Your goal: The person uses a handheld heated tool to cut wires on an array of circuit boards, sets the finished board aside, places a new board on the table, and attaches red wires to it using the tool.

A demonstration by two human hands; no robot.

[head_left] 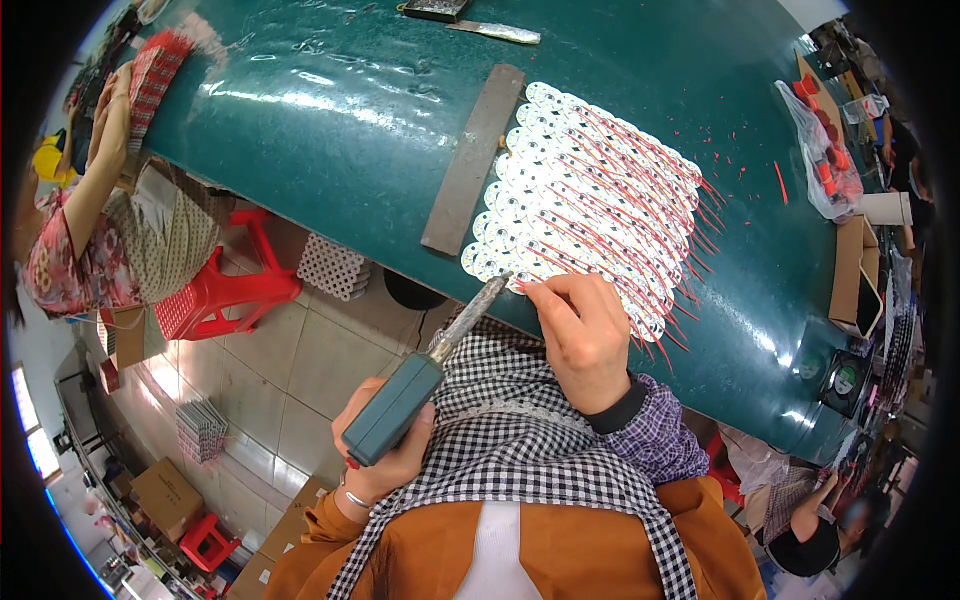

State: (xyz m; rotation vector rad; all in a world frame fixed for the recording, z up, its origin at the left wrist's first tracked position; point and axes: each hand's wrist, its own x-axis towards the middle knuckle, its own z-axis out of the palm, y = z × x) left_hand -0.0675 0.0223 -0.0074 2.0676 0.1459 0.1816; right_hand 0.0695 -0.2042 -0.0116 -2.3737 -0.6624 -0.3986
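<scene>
My left hand (390, 468) is wrapped around the dark green handle of a soldering iron (397, 408). The iron's metal tip reaches the near left corner of a panel of round white circuit boards (545, 215). Many thin red wires (620, 190) lie slantwise across that panel, their ends sticking out past its right edge. Against the same near edge, my right hand (590, 338) has thumb and forefinger pinched together close to the iron's tip. Between those fingertips a small bit of red shows, apparently the end of a wire.
A flat grey-brown bar (474, 160) lies along the panel's left side on the green table (330, 130). Red scraps dot the right part. At the far side is a knife-like tool (497, 33). A co-worker's hand (112, 115) holds red-wired panels at left; a red stool (225, 285) stands below.
</scene>
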